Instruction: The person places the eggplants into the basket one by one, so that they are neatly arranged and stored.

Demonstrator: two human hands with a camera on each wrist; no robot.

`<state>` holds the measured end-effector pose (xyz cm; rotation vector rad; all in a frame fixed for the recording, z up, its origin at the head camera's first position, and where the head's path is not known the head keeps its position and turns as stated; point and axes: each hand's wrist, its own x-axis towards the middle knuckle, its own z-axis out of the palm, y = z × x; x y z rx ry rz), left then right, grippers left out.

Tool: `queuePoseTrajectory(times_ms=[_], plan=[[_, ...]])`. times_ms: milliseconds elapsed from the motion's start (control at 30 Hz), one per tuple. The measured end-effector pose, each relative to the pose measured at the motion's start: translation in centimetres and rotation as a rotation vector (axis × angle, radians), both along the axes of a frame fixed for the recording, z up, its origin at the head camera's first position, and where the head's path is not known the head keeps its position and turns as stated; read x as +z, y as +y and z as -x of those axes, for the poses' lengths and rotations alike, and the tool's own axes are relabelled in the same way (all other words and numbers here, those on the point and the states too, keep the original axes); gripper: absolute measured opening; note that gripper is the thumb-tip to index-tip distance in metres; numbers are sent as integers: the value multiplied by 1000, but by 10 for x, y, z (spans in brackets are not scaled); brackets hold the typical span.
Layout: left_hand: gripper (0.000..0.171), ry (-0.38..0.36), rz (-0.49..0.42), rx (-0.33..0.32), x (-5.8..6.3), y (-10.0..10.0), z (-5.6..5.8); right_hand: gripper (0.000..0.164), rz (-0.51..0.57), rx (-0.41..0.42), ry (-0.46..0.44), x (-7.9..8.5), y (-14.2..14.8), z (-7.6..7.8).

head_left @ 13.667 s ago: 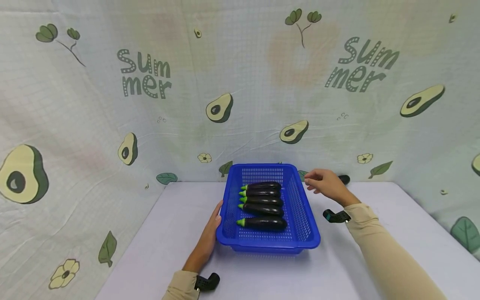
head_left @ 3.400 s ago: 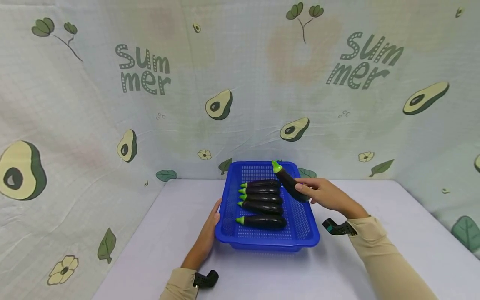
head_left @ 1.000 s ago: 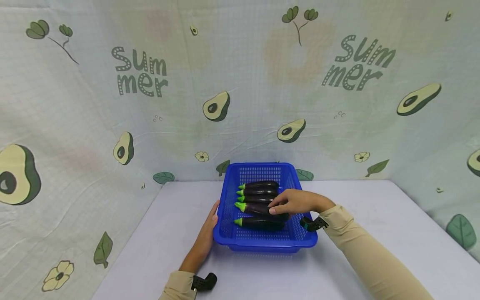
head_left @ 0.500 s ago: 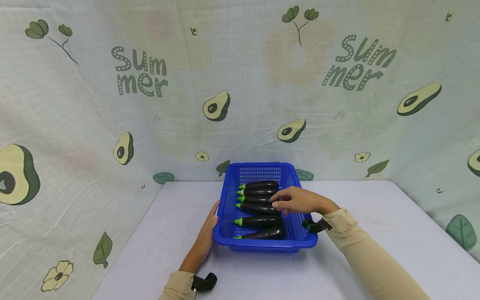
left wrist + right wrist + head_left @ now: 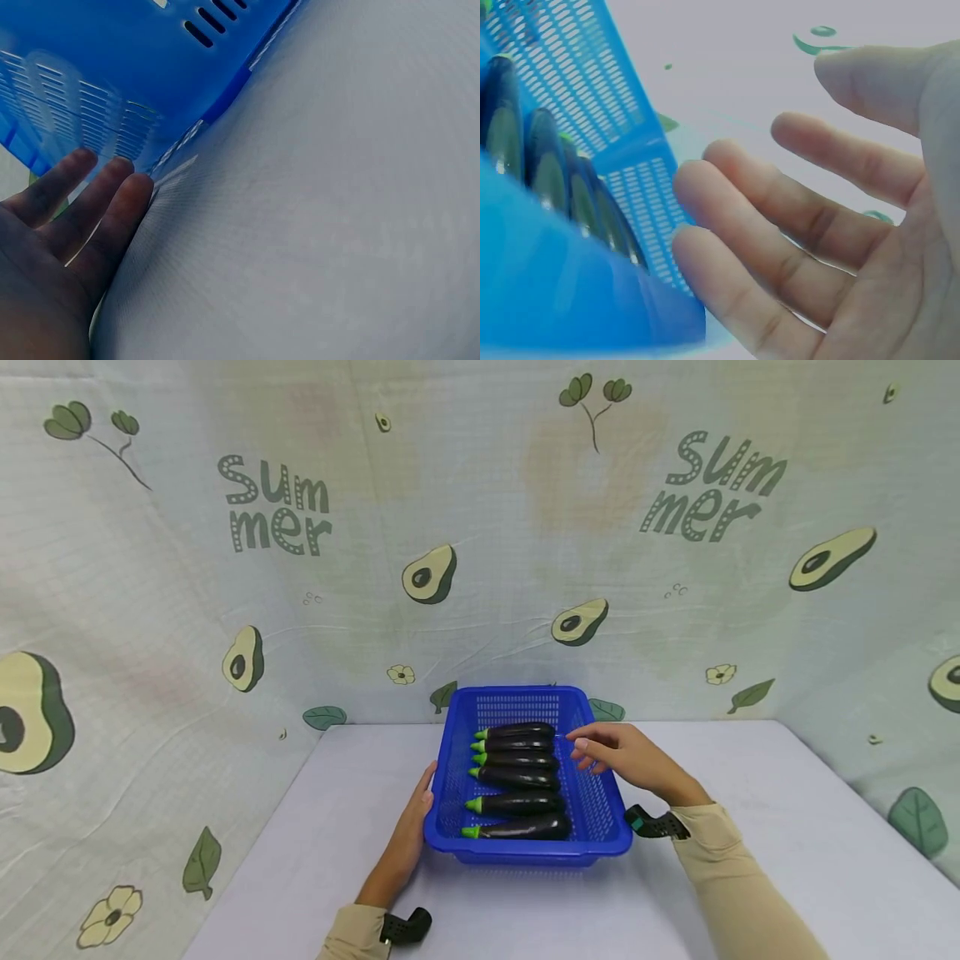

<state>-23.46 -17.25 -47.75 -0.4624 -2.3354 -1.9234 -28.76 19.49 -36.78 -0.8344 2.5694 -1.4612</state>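
Note:
A blue plastic basket (image 5: pixel 528 852) stands on the table with several dark eggplants lying crosswise in it, green stems to the left. The frontmost eggplant (image 5: pixel 525 827) lies near the basket's front wall. My left hand (image 5: pixel 408 827) rests against the basket's left side; in the left wrist view its extended fingers (image 5: pixel 112 202) touch or nearly touch the slotted wall. Over the basket's right side hovers my right hand (image 5: pixel 630 760), relaxed and holding nothing. The right wrist view shows its spread, slightly bent fingers (image 5: pixel 795 217) beside the basket wall (image 5: pixel 570 300).
A white-covered table (image 5: pixel 720 793) extends on both sides of the basket. Behind it hangs a pale cloth (image 5: pixel 495 510) printed with avocados, leaves and lettering. Each wrist wears a black strap, the right strap (image 5: pixel 656 823) close to the basket's right rim.
The right hand picked up an eggplant from the table's back right, laid it in the basket, adjusted another and let go, then moved up and right. The left hand stayed at the basket.

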Motion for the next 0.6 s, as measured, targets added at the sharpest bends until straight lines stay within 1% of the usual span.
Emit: queuePoseTrajectory(times_ms=[67, 167, 267, 367, 600], plan=[[56, 0, 0, 2, 1, 0, 0, 36, 43, -43, 2, -3, 5, -2], [56, 4, -2, 8, 1, -1, 1, 36, 90, -90, 35, -6, 10, -2], [55, 8, -6, 12, 1, -2, 2, 36, 125, -123, 64, -7, 12, -2], [54, 12, -9, 15, 2, -2, 2, 37, 135, -139, 75, -7, 15, -3], [54, -6, -10, 19, -1, -4, 3, 37, 124, -177, 46, -17, 27, -5]])
